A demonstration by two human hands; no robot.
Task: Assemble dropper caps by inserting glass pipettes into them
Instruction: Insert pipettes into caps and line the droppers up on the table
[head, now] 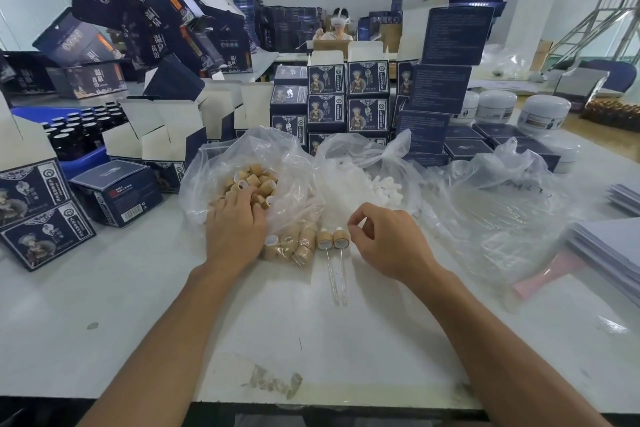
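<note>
Two finished dropper caps [333,240] lie side by side on the white table [138,305], just left of the right hand [388,239], with their glass pipettes [337,274] pointing toward the person. The right hand hovers beside them with the fingers curled; the thumb and first finger nearly meet, and I cannot tell if they pinch anything. The left hand [235,222] reaches into the clear plastic bag [242,156] of loose wooden caps [254,182], fingers spread on the pile, not closed around any cap that I can see. Between the two hands some caps lie under the plastic. Beyond the right hand a second bag holds white rubber bulbs [386,189].
</note>
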